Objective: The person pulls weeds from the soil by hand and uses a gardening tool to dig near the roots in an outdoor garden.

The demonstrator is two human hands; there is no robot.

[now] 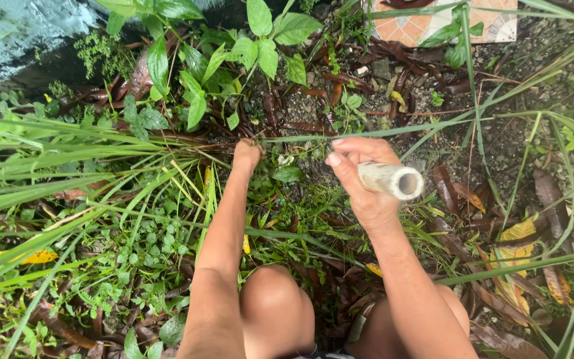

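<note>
Long grass blades [48,173] and a leafy plant [214,60] crowd our left hand [247,154]; open gravel [499,139] lies right of our right hand [360,179].

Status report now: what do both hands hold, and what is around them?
Left hand down in weeds, closed on stems. Right hand gripping pale round handle. Long grass blade crosses above both hands; dead leaves around.
</note>
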